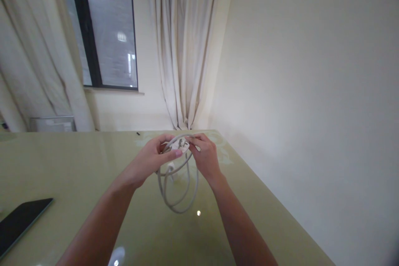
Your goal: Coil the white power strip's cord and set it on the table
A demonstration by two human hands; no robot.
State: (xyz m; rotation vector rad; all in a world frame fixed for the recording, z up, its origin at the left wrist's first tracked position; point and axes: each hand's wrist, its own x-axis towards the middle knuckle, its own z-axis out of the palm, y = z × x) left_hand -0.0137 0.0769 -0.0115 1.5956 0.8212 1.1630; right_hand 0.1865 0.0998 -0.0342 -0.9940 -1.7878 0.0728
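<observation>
A white power cord (177,211) with a pronged plug (181,145) is held up over the table. My left hand (156,153) grips the plug and part of the coiled cord, its thumb lying across the plug's near edge. The metal prongs face up toward me. With fingers pinched, my right hand (204,153) holds a stretch of the cord just right of the plug. Loose loops hang below both hands. Within the loops shows another white connector end (171,168), partly behind the cord.
A pale green glossy table (77,174) spreads beneath my hands. At its left lies a dark flat tablet-like object (23,220). A small black piece (138,134) rests near the far edge. Curtains (187,50), a window (109,29) and a wall (311,91) bound the table.
</observation>
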